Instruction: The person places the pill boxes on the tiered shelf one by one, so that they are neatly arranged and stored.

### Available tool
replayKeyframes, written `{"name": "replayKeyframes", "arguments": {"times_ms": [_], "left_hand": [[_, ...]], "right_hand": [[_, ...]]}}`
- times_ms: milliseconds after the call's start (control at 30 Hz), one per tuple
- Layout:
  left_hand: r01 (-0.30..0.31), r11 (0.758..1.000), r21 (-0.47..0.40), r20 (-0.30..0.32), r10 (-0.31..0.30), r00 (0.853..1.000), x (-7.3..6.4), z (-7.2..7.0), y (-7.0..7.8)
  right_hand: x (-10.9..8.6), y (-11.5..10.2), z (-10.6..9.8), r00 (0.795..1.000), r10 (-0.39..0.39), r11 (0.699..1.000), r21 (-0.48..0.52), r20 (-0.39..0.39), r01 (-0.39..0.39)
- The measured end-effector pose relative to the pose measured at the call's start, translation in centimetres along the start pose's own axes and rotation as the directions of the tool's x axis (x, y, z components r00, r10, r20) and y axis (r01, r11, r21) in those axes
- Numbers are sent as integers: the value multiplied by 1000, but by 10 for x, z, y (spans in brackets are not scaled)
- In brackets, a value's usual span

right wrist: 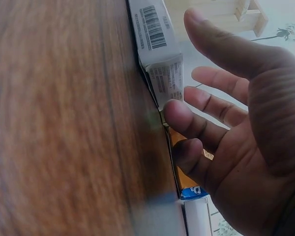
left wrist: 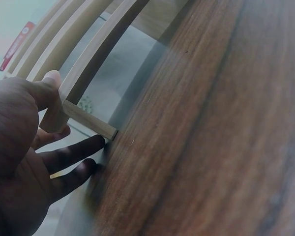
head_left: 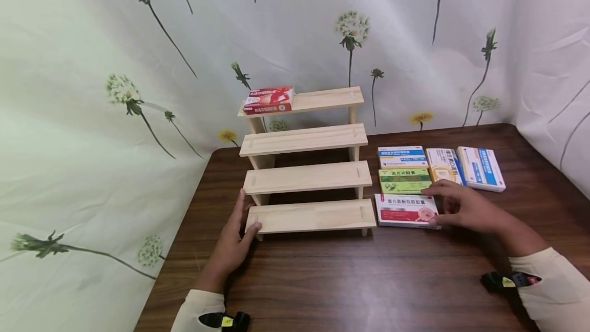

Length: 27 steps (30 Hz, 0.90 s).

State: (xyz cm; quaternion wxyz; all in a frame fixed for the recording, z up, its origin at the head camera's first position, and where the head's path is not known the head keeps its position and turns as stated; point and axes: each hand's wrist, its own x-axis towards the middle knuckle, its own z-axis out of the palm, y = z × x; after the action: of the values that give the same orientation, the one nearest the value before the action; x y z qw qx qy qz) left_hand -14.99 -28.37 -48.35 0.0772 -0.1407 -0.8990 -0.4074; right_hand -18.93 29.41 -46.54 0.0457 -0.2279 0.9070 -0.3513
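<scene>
I see the table (head_left: 313,281) as the broad base here, dark and flat. On it stands the rack (head_left: 308,178), four pale wooden steps on slim legs; I judge it stiff and light enough to skid if nudged, so its board ends are the place to steady it. My left hand (head_left: 234,242) holds the lowest step's left end, thumb over the front corner, fingers along and below the end.

My right hand (head_left: 470,209) has thumb and fingers spread apart at the right end of the white-and-red box (head_left: 405,210); I can't tell whether they touch it. That box lies flat on the table, just right of the lowest step, with the green box (head_left: 405,181) close behind. I expect thin card: light, a little slick, easily dented if squeezed on its broad face. I'd take it by the long narrow edges near the right end, thumb on the near edge, fingers on the far one, pinching gently and minding the green box, since little finger room shows there.
</scene>
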Motion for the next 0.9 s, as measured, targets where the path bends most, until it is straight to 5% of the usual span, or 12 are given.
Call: {"name": "replayKeyframes", "arguments": {"times_ms": [367, 900], "left_hand": [[15, 1000, -22, 15, -15, 1000, -2, 0, 0], [39, 999, -14, 19, -39, 999, -1, -1, -1]], "right_hand": [[-1, 7, 3, 985, -174, 982, 72, 12, 173], [-3, 9, 6, 975, -221, 973, 73, 31, 218]]}}
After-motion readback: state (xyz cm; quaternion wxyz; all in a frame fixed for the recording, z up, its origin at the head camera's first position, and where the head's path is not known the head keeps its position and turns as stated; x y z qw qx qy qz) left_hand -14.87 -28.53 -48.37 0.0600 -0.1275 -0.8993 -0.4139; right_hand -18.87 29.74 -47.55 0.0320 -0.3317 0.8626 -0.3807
